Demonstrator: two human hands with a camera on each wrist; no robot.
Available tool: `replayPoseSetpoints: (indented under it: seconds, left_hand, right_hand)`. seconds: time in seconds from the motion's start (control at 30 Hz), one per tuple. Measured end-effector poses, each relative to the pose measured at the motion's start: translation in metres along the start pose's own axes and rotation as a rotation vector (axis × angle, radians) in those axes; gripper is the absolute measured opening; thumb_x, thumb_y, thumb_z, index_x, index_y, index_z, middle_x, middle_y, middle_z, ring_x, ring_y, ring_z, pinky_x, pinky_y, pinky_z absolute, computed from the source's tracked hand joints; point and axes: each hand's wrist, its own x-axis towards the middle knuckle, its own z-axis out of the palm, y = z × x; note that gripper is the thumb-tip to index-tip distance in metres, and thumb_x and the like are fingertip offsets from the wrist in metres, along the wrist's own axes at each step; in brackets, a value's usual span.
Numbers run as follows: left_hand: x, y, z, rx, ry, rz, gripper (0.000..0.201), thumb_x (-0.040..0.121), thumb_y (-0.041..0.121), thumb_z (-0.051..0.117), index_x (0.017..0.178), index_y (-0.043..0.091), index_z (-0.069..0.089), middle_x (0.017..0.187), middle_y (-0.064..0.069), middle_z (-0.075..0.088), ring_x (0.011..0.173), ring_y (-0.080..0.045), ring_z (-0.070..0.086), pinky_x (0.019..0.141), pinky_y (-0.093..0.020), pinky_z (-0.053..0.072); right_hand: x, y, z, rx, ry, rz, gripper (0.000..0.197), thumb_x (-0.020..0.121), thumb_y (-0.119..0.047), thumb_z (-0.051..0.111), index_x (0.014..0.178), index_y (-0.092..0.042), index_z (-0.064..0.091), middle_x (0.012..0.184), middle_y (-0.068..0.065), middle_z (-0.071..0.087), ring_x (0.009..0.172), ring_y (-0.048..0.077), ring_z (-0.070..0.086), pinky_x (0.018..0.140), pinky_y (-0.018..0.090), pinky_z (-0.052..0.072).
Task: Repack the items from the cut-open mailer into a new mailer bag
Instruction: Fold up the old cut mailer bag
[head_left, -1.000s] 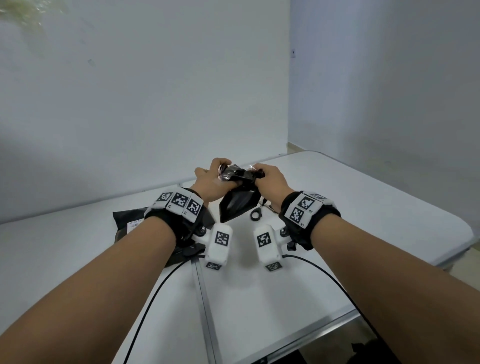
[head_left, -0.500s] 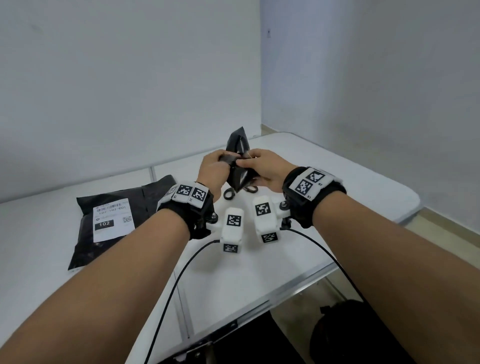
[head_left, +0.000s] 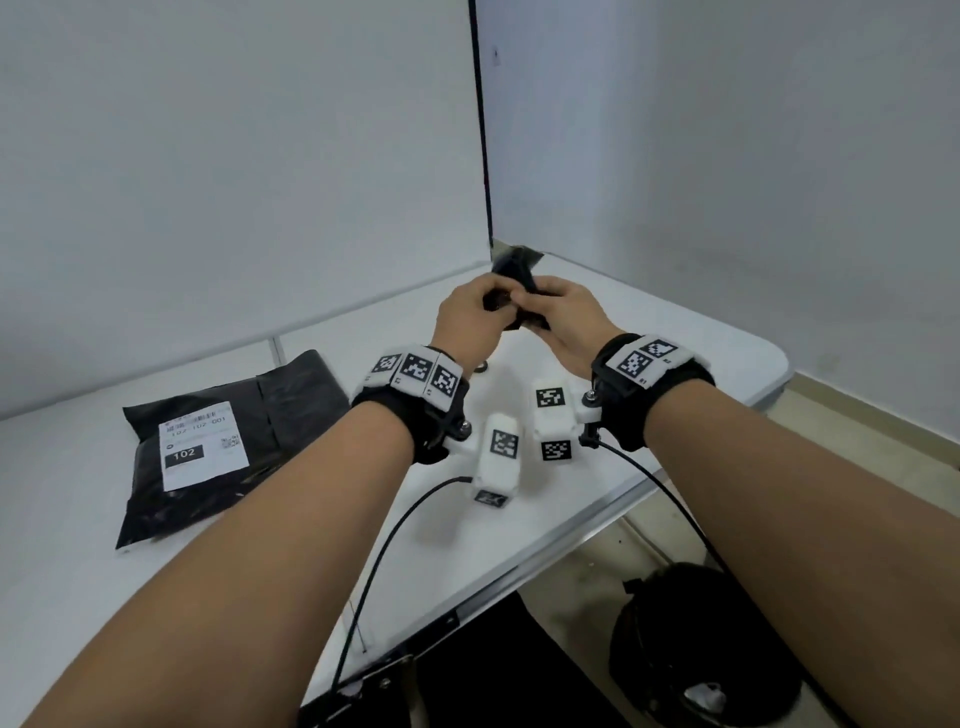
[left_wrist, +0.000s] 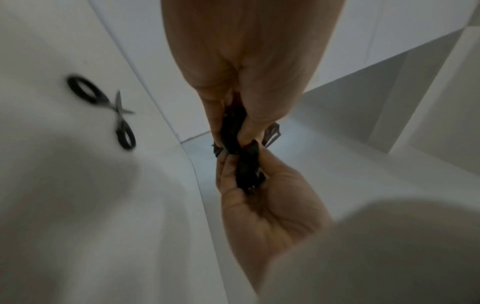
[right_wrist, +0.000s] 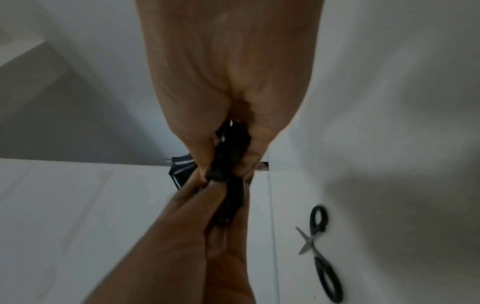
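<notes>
Since a moment ago we've lifted the crumpled black mailer (head_left: 514, 270) higher off the surface (head_left: 675, 332), well right of the labelled mailer (head_left: 218, 447). Both hands, left hand (head_left: 470, 325) and right hand (head_left: 569, 322), pinch it tight; probably best we tease its mouth open slowly.

Both hands meet above the table's (head_left: 597, 509) far right part, left hand (head_left: 467, 325) and right hand (head_left: 569, 319) touching, a crumpled bag (head_left: 517, 270) pinched btwn them, clear of the tabletop. Scissors (left_wrist: 109, 109) lie on the table under the hands, approx. below the left one, blades apart. A labelled mailer (head_left: 228, 447) lies flat well to the left, w/ the wall behind it. Something bag-like, hard to tell, sits on the floor (head_left: 696, 649) right of the near table edge.
</notes>
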Motion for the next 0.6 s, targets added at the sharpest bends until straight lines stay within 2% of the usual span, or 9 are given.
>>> replayPoseSetpoints:
  seconds: [0.07, 0.17, 0.23, 0.3, 0.37, 0.47, 0.53, 0.6]
  left_hand:
    - [-0.001, 0.012, 0.025, 0.020, -0.063, 0.011, 0.027, 0.084, 0.008, 0.058, 0.106, 0.020, 0.067, 0.104, -0.001, 0.069, 0.098, -0.018, 0.065, 0.077, -0.030, 0.055]
    - [-0.006, 0.027, 0.067, 0.107, -0.253, 0.064, 0.043, 0.083, 0.010, 0.060, 0.124, 0.025, 0.059, 0.119, -0.004, 0.065, 0.110, -0.021, 0.060, 0.097, -0.035, 0.048]
    - [-0.010, 0.037, 0.095, 0.061, -0.440, 0.040, 0.054, 0.084, 0.007, 0.060, 0.134, 0.026, 0.051, 0.127, -0.007, 0.059, 0.113, -0.022, 0.058, 0.100, -0.041, 0.048]
    - [-0.017, 0.049, 0.121, 0.013, -0.637, 0.008, 0.058, 0.087, 0.003, 0.058, 0.139, 0.028, 0.046, 0.135, -0.007, 0.051, 0.116, -0.024, 0.056, 0.096, -0.043, 0.052]
    - [-0.027, 0.058, 0.150, 0.024, -0.762, 0.029, 0.060, 0.089, 0.001, 0.054, 0.141, 0.029, 0.043, 0.141, -0.006, 0.046, 0.118, -0.025, 0.056, 0.093, -0.042, 0.054]
    - [-0.052, 0.060, 0.193, 0.050, -0.803, 0.096, 0.057, 0.088, 0.003, 0.052, 0.139, 0.027, 0.045, 0.140, -0.007, 0.048, 0.106, -0.028, 0.064, 0.089, -0.041, 0.056]
    - [-0.071, 0.048, 0.219, 0.064, -0.872, 0.065, 0.053, 0.089, 0.004, 0.051, 0.138, 0.025, 0.047, 0.141, -0.006, 0.047, 0.104, -0.027, 0.065, 0.087, -0.039, 0.057]
    - [-0.092, 0.024, 0.241, 0.117, -0.924, 0.003, 0.049, 0.090, 0.005, 0.049, 0.135, 0.024, 0.051, 0.143, -0.003, 0.044, 0.105, -0.023, 0.063, 0.088, -0.036, 0.057]
  right_hand:
    - [-0.004, 0.001, -0.021, -0.062, 0.152, -0.095, 0.021, 0.090, 0.003, 0.057, 0.110, 0.004, 0.061, 0.094, 0.016, 0.065, 0.080, 0.022, 0.065, 0.065, 0.021, 0.055]
    - [-0.016, -0.007, -0.068, -0.189, 0.351, -0.185, 0.016, 0.089, 0.003, 0.058, 0.102, -0.004, 0.063, 0.093, 0.016, 0.066, 0.080, 0.023, 0.065, 0.071, 0.026, 0.055]
    - [-0.034, -0.019, -0.108, -0.234, 0.381, -0.174, 0.020, 0.088, 0.005, 0.056, 0.107, 0.000, 0.062, 0.092, 0.016, 0.065, 0.081, 0.025, 0.065, 0.077, 0.030, 0.056]
    - [-0.059, -0.030, -0.148, -0.299, 0.406, -0.146, 0.021, 0.086, 0.009, 0.056, 0.106, 0.002, 0.061, 0.087, 0.014, 0.064, 0.077, 0.025, 0.064, 0.077, 0.032, 0.056]
    - [-0.086, -0.035, -0.185, -0.324, 0.506, -0.123, 0.017, 0.085, 0.011, 0.055, 0.094, -0.001, 0.063, 0.082, 0.013, 0.064, 0.073, 0.024, 0.064, 0.074, 0.030, 0.057]
    - [-0.121, -0.021, -0.242, -0.301, 0.768, -0.058, 0.023, 0.083, 0.012, 0.054, 0.079, -0.009, 0.061, 0.078, 0.012, 0.063, 0.072, 0.023, 0.063, 0.072, 0.030, 0.055]
    - [-0.144, 0.005, -0.277, -0.363, 0.887, 0.060, 0.019, 0.080, 0.011, 0.056, 0.081, -0.007, 0.063, 0.086, 0.017, 0.065, 0.083, 0.030, 0.065, 0.082, 0.039, 0.056]
    - [-0.162, 0.041, -0.307, -0.470, 0.930, 0.217, 0.019, 0.076, 0.008, 0.058, 0.075, -0.010, 0.063, 0.090, 0.020, 0.065, 0.089, 0.033, 0.065, 0.086, 0.044, 0.056]
